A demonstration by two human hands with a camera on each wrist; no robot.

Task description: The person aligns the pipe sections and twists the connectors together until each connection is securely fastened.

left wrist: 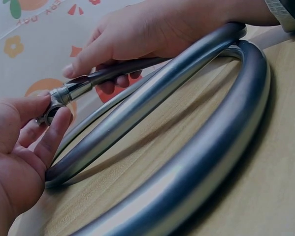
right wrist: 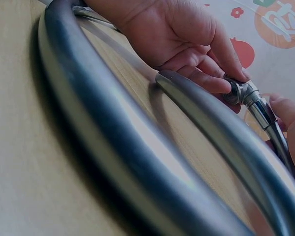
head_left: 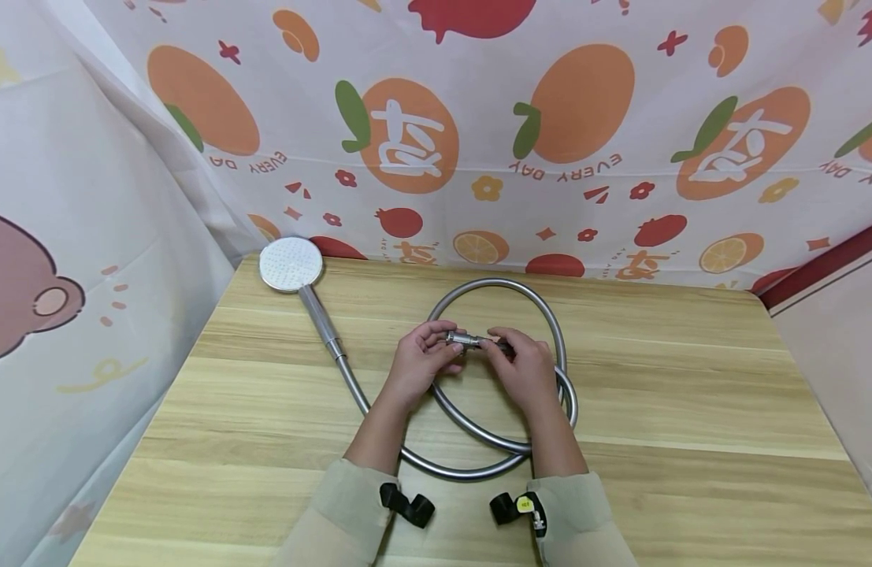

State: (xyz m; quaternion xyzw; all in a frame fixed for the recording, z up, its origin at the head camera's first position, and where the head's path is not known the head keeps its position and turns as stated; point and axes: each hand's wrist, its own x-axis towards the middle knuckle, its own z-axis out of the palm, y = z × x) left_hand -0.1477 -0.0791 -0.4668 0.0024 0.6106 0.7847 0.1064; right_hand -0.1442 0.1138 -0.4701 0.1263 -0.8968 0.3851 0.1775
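My left hand point(head_left: 417, 362) pinches a small chrome pipe fitting with a side opening point(left wrist: 58, 100) between thumb and fingers. The right hand point(head_left: 526, 374) grips the hose's metal end point(left wrist: 80, 86), which meets the fitting in line. From there a grey shower hose point(head_left: 467, 475) loops round beneath both wrists and lies on the table. Its other end runs to a hand shower point(head_left: 320, 319), whose round white spray face point(head_left: 291, 264) points up at the table's back left corner. Fingers partly cover the join in the head view.
The wooden table point(head_left: 691, 378) reaches back to a fruit-print curtain point(head_left: 485, 142). Another printed cloth point(head_left: 124, 236) hangs along the left side. A black wrist camera point(head_left: 407, 505) sits at the left cuff, another wrist camera point(head_left: 517, 508) at the right.
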